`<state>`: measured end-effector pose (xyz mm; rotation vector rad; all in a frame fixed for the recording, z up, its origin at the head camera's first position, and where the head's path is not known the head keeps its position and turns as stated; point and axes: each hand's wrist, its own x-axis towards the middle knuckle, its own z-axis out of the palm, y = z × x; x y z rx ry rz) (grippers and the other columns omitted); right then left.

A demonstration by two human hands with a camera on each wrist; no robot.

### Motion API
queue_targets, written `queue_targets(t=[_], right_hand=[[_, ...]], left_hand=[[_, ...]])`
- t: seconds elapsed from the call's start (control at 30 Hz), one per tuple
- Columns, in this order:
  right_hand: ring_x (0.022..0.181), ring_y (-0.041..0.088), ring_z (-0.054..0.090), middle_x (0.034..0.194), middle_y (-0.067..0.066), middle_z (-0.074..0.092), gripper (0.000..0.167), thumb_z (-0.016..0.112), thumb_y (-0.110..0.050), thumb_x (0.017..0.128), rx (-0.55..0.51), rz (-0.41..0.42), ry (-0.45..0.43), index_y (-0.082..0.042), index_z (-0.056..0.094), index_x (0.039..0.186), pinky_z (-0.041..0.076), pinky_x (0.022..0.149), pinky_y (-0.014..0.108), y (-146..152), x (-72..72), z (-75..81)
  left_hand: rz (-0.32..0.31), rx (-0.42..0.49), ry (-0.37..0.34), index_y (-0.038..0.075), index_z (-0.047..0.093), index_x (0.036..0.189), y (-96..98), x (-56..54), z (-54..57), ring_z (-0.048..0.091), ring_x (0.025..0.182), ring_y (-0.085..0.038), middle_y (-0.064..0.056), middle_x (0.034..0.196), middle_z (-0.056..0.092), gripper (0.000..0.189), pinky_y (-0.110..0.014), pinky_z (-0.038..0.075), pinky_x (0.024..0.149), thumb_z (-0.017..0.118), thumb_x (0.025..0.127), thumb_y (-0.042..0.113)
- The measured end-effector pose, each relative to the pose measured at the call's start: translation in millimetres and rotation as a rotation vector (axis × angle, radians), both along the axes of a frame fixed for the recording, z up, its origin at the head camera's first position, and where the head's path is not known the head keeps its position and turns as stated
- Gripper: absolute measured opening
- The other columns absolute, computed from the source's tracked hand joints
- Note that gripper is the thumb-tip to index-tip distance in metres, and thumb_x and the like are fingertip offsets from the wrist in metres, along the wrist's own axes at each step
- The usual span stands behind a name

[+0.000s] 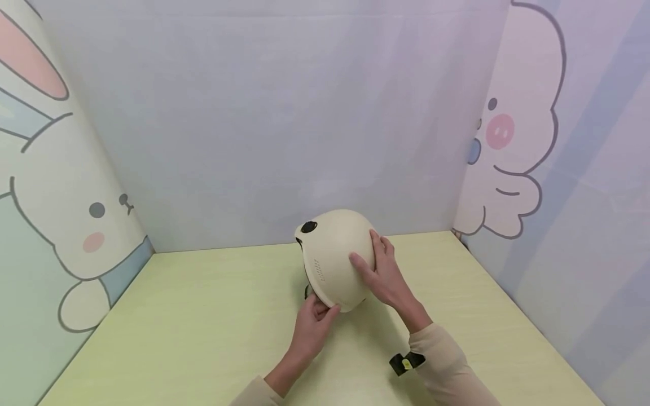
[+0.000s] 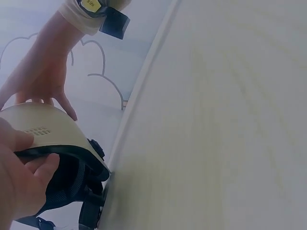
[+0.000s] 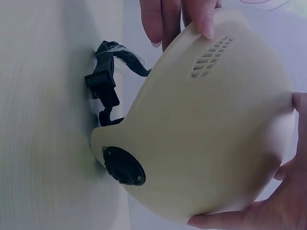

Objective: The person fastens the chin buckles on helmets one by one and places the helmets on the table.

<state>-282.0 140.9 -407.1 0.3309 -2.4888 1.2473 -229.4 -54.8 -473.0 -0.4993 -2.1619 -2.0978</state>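
Observation:
A cream helmet [image 1: 337, 254] is tilted over on the table, its dome toward the right. Its rim is pinched by my left hand [image 1: 311, 327], thumb on the outer shell and fingers tucked under the edge. My right hand [image 1: 388, 276] rests spread on the dome, thumb and fingers apart and extended along the shell. In the left wrist view, the black lining [image 2: 64, 184] shows inside the helmet. A round black disc [image 3: 123, 165] sits at the brim end. A black chin strap with a buckle [image 3: 101, 81] hangs beneath the rim.
A pale yellow-green table [image 1: 213, 327] lies under the helmet. Behind it stands a plain grey-lilac wall [image 1: 274, 124], with cartoon-printed panels at both sides. On the right sleeve is a black strap device [image 1: 406, 363] with a yellow tag.

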Motion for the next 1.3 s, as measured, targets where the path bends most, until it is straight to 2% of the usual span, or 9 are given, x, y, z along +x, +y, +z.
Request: queue_targets(t=[0.1,0.2,0.43,0.67,0.77,0.9,1.07,1.17,1.3], right_hand=[[0.132,0.048,0.041,0.158,0.025,0.014,0.089,0.056,-0.056,0.096,-0.012,-0.019,-0.006,-0.012,0.014,0.161,0.038,0.102,0.065,-2,-0.7,-0.4],[0.132,0.048,0.041,0.157,0.026,0.016,0.090,0.057,-0.057,0.095,-0.024,-0.040,-0.013,-0.011,0.016,0.161,0.038,0.103,0.064,-3,-1.4,-0.2],[0.131,0.049,0.041,0.157,0.028,0.016,0.090,0.056,-0.058,0.095,-0.035,-0.067,-0.023,-0.010,0.016,0.161,0.038,0.102,0.065,-4,-1.0,1.2],[0.132,0.049,0.040,0.157,0.027,0.015,0.090,0.056,-0.058,0.096,-0.034,-0.071,-0.036,-0.012,0.015,0.161,0.038,0.103,0.065,-3,0.8,2.0],[0.132,0.049,0.040,0.158,0.026,0.015,0.090,0.055,-0.059,0.095,-0.039,-0.071,-0.041,-0.013,0.015,0.161,0.038,0.102,0.065,-3,1.5,2.8],[0.132,0.048,0.040,0.157,0.026,0.015,0.090,0.056,-0.059,0.095,-0.045,-0.071,-0.045,-0.014,0.015,0.161,0.037,0.103,0.064,-3,2.7,4.3],[0.131,0.048,0.041,0.157,0.027,0.016,0.090,0.057,-0.058,0.095,-0.044,-0.076,-0.041,-0.012,0.017,0.161,0.037,0.103,0.064,-3,3.7,5.7],[0.131,0.048,0.041,0.157,0.027,0.017,0.091,0.057,-0.059,0.094,-0.054,-0.079,-0.046,-0.011,0.017,0.161,0.037,0.103,0.064,-4,4.1,6.2],[0.132,0.048,0.040,0.157,0.026,0.016,0.093,0.057,-0.062,0.093,-0.049,-0.071,-0.074,-0.012,0.017,0.161,0.037,0.104,0.064,-3,4.6,7.1]], left_hand=[[0.048,0.002,0.042,0.008,0.018,0.159,0.4,-0.5,0.0,0.070,0.087,-0.022,-0.018,0.106,0.071,0.079,-0.023,0.054,0.073,0.066,0.097,0.006],[0.105,-0.010,0.108,0.021,-0.004,0.162,1.0,0.2,0.8,0.063,0.068,-0.018,-0.016,0.092,0.072,0.100,-0.021,0.050,0.062,0.067,0.095,0.002],[0.202,-0.085,0.255,0.010,0.011,0.161,5.8,3.6,7.3,0.051,0.058,-0.004,-0.011,0.075,0.068,0.092,-0.020,0.046,0.057,0.069,0.091,-0.005],[0.175,-0.087,0.333,-0.009,0.025,0.153,7.8,13.6,22.9,0.069,0.073,-0.029,-0.025,0.085,0.068,0.080,-0.028,0.056,0.064,0.067,0.085,-0.018],[0.185,-0.108,0.350,-0.005,0.024,0.155,7.1,7.9,16.0,0.065,0.065,-0.020,-0.019,0.078,0.068,0.085,-0.024,0.054,0.061,0.070,0.085,-0.015],[0.213,-0.126,0.380,0.004,0.027,0.158,5.4,1.0,5.0,0.047,0.055,-0.004,-0.007,0.064,0.061,0.087,-0.020,0.046,0.054,0.074,0.085,-0.008],[0.237,-0.133,0.388,0.012,0.029,0.159,4.4,-1.7,0.5,0.046,0.055,-0.001,0.000,0.061,0.057,0.087,-0.019,0.045,0.053,0.075,0.086,-0.003],[0.254,-0.157,0.386,0.014,0.028,0.159,3.3,-1.5,0.8,0.057,0.060,-0.002,-0.005,0.067,0.065,0.088,-0.019,0.049,0.056,0.075,0.087,-0.003],[0.267,-0.156,0.377,0.014,0.029,0.159,2.5,-0.6,0.4,0.072,0.078,-0.013,-0.015,0.085,0.074,0.088,-0.023,0.057,0.066,0.075,0.086,-0.005]])
